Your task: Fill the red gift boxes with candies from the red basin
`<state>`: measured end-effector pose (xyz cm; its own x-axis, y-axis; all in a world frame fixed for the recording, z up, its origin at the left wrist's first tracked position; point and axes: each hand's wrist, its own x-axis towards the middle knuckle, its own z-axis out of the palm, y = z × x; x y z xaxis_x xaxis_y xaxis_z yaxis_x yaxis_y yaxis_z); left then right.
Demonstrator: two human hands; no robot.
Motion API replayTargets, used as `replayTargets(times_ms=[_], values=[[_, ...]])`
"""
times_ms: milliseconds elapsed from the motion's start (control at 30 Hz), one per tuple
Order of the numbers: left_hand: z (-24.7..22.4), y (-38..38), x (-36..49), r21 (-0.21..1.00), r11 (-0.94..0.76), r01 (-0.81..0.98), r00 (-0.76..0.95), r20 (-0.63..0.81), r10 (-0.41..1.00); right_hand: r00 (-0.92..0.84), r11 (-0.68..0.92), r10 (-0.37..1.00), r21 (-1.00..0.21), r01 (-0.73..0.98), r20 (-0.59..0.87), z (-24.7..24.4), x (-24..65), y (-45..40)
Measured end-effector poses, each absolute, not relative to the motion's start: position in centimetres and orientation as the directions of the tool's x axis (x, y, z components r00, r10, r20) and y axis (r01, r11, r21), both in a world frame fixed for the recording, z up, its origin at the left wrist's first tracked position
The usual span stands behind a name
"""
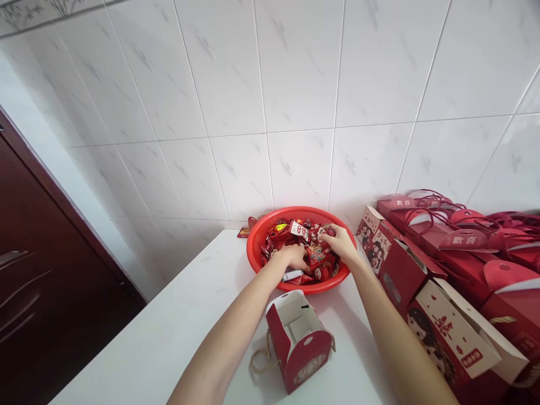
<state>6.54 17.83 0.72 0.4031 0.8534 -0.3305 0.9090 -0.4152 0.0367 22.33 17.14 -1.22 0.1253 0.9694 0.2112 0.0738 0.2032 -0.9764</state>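
Observation:
A red plastic colander [256, 239] holds a heap of wrapped candies [318, 256], mostly red. My left hand [296, 257] reaches into the heap near its middle. Its fingers are bent down among the wrappers, and their tips are hidden. On the right side of the colander, my right hand [341, 243] has its thumb and fingers closed around a small wrapped candy [323, 233] with a pale, printed wrapper. Between my forearms, on the near side of the colander, stands a dark red gift box [310, 357]. Its top is open, its inside looks bare, and a rope handle hangs at its left.
Many red gift boxes [464, 242] with cord handles crowd the right side of the white table [211, 298]. A cream-panelled box [458, 326] stands nearest me. A few packets [243, 232] lie behind the colander at left. White wall tiles [299, 169] rise behind.

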Motion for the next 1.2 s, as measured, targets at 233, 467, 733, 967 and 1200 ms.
replayTargets(times_ms=[233,467,733,967,1200], values=[[0.8,15.6,6.6,0.013,-0.418,0.908,0.412,-0.199,0.889,0.110,0.340,0.913,-0.881,0.330,0.394,-1.3,22.3,14.9],[0.3,14.9,5.6,0.035,-0.482,0.875,0.483,-0.033,0.875,0.232,0.424,0.794,-0.786,0.449,0.561,-0.7,21.8,12.2],[-0.1,13.6,5.8,0.053,-0.533,0.844,0.532,0.040,0.846,0.272,0.424,0.761,-0.769,0.478,0.589,-0.8,21.4,10.6],[-0.4,13.2,5.9,0.102,-0.562,0.821,0.558,0.070,0.827,0.287,0.443,0.717,-0.733,0.516,0.635,-1.6,21.2,10.0],[-0.7,13.4,5.6,0.114,-0.594,0.797,0.585,0.103,0.805,0.224,0.488,0.694,-0.676,0.552,0.684,-1.9,20.3,9.7]])
